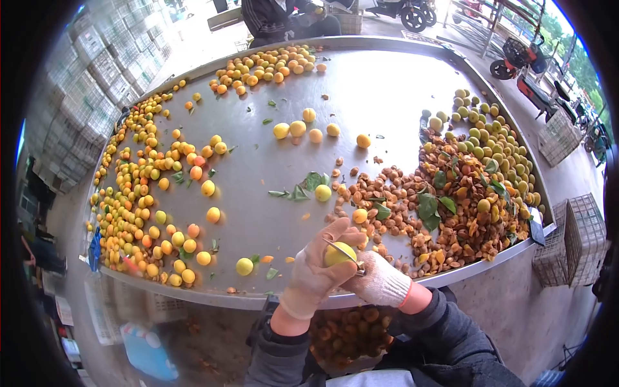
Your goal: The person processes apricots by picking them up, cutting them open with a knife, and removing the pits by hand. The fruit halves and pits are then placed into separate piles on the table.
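**Fruit in L hand, metal tool on it from R hand**

Nearest: brownish fruit batch (351, 334), below both hands, under table edge level.
L hand (316, 264): gloved, fingers part-curled, cupped round yellow-green fruit (339, 255). R hand (382, 278): knit glove, fingers closed in on thin metal tool (340, 249), which runs across the fruit; exact grip hidden. Hands close together, over near edge of metal table (258, 174).
Just L of L hand: loose yellow-green fruit (244, 266), on table. Further L: big spread of yellow/orange fruit (145, 193).
Just beyond + R of R hand: heap of brown pits & torn flesh (445, 219), w/ green leaves (428, 208) on top. Stacked crates (570, 238) on floor, R of table.
Beyond hands, mid-table: small row of fruit (297, 128). Green fruit pile (496, 138) past heap, far R.
Far edge: orange fruit cluster (271, 64); person (290, 22) behind it. Scooters (538, 84) in bkgd, far R.
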`<control>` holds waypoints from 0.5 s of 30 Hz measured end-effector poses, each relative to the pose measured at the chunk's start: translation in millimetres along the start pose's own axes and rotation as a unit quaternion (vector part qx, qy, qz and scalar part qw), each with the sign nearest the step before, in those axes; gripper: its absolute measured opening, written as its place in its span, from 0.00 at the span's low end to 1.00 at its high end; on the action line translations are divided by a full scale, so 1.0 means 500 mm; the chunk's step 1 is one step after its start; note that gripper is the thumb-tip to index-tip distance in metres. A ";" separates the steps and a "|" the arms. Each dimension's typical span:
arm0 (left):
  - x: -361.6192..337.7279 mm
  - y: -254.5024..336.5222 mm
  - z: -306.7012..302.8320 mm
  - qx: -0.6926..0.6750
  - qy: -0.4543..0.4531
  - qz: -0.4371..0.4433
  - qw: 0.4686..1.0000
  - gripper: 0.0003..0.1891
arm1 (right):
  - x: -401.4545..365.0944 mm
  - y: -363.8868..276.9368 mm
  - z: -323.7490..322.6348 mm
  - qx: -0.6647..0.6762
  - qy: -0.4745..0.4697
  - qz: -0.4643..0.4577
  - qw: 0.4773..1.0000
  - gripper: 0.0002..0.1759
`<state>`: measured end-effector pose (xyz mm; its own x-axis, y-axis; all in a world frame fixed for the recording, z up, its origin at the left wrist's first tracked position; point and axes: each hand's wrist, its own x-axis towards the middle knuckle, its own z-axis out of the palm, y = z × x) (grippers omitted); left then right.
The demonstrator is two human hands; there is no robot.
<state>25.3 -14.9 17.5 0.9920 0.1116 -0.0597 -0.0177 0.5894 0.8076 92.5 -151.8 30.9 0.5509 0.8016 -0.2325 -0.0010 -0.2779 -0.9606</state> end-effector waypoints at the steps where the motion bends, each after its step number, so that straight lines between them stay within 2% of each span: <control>1: -0.001 0.009 0.002 -0.001 0.002 0.000 1.000 0.38 | -0.004 -0.009 -0.002 0.036 -0.021 0.042 0.998 0.09; 2: -0.002 0.021 0.005 0.007 -0.001 -0.035 0.999 0.32 | -0.001 0.011 0.004 0.036 -0.024 0.043 0.998 0.09; 3: -0.002 0.027 0.005 0.014 -0.004 -0.070 0.997 0.27 | 0.006 0.047 0.014 0.010 -0.003 -0.056 0.998 0.09; 4: 0.002 0.029 0.001 0.015 -0.001 -0.068 0.998 0.27 | 0.012 0.066 0.021 -0.015 0.020 -0.157 0.987 0.09; 5: 0.008 0.028 -0.004 0.100 -0.028 -0.053 0.993 0.20 | 0.013 0.058 0.023 -0.015 0.017 -0.160 0.987 0.09; 6: 0.010 0.029 -0.007 0.183 -0.054 -0.039 0.981 0.14 | 0.009 0.045 0.026 0.050 -0.019 -0.141 0.989 0.15; 7: 0.010 0.032 -0.005 0.185 -0.051 -0.039 0.981 0.14 | 0.006 0.037 0.030 0.114 -0.055 -0.120 0.985 0.21; 8: 0.007 0.035 -0.001 0.239 -0.061 -0.010 0.969 0.12 | 0.004 0.035 0.031 0.116 -0.055 -0.120 0.984 0.21; 9: 0.006 0.035 0.002 0.291 -0.072 0.017 0.954 0.10 | 0.000 0.035 0.028 0.089 -0.096 -0.106 0.986 0.16; 10: 0.006 0.031 -0.003 0.289 -0.073 0.014 0.954 0.10 | -0.005 0.037 0.023 0.061 -0.137 -0.089 0.985 0.12; 11: 0.006 0.025 -0.013 0.290 -0.109 0.042 0.950 0.10 | -0.006 0.051 0.013 0.063 -0.134 -0.085 0.985 0.12; 12: 0.006 0.022 -0.018 0.292 -0.145 0.070 0.943 0.11 | -0.003 0.069 0.002 0.205 -0.295 0.051 0.932 0.12; 13: 0.008 0.025 -0.018 0.292 -0.150 0.064 0.942 0.11 | -0.005 0.078 -0.001 0.335 -0.436 0.179 0.816 0.12; 14: 0.014 0.030 -0.016 0.206 -0.239 0.058 0.947 0.12 | -0.019 0.076 0.015 0.339 -0.432 0.176 0.817 0.12; 15: 0.017 0.034 -0.014 0.117 -0.322 0.053 0.938 0.12 | -0.035 0.053 0.041 0.365 -0.335 0.091 0.864 0.12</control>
<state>32.8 1.4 26.6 0.8571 -0.3914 0.3348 -0.1682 0.4018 0.9002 65.5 -162.5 6.2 -0.1200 0.9741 -0.1915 -0.6983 -0.2200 -0.6812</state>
